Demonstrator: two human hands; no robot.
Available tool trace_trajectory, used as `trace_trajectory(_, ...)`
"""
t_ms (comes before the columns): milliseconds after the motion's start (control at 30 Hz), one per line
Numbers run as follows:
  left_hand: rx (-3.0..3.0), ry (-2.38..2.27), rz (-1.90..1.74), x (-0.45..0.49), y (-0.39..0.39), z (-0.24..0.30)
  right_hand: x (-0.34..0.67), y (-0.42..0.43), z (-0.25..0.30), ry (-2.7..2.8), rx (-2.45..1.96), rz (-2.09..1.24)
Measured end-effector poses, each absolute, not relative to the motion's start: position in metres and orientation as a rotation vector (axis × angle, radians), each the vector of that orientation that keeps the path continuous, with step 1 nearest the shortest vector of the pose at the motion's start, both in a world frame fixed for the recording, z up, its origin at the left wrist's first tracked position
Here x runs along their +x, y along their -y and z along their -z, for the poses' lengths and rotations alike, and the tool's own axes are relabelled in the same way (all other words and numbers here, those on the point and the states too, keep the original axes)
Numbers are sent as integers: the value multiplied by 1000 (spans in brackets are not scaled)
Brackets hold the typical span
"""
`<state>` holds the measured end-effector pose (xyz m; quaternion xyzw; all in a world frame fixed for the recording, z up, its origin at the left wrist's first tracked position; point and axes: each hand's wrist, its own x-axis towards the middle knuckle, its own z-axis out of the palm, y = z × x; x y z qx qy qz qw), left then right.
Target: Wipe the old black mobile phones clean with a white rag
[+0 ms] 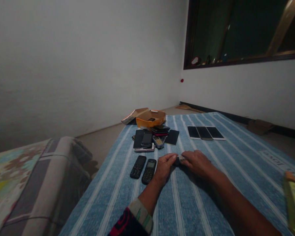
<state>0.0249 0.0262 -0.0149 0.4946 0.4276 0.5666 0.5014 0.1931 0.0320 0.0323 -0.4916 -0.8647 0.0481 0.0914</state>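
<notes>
While the striped cloth [108, 196] takes up most of the surface, everything else noted sits on or over it. Open box [143, 123], orange, at far end. Pile [147, 139] of phones & dark flat pcs just on near side of box. To its R, well apart: row [204, 132] of 3 pale-edged slabs, side by side, dark faces up. L hand [165, 167] & R hand [196, 161] meet near centre, fingertips closed on one item from opp. sides. Two keypad phones, tall one [138, 167] and round-ended one [149, 171], lie keys up L of L hand, the latter just beside it.

Item [180, 158]: held btwn both hands, nearer the person than pile. Pale upper edge, dark below; rest hidden, ID unclear. Contact w/ cloth: can't tell.

Handling (est.): prob. light, stiff, a bit slick if plastic; thin parts could crack if bent. Best hold: opp. ends, thumbs & fingertips, no twisting.
</notes>
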Motion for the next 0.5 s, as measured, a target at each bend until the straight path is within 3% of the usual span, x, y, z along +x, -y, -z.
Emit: trace_trajectory(500, 1089, -962, -1431, 27, -30, 11, 184, -34, -18, 2581, -1370, -80)
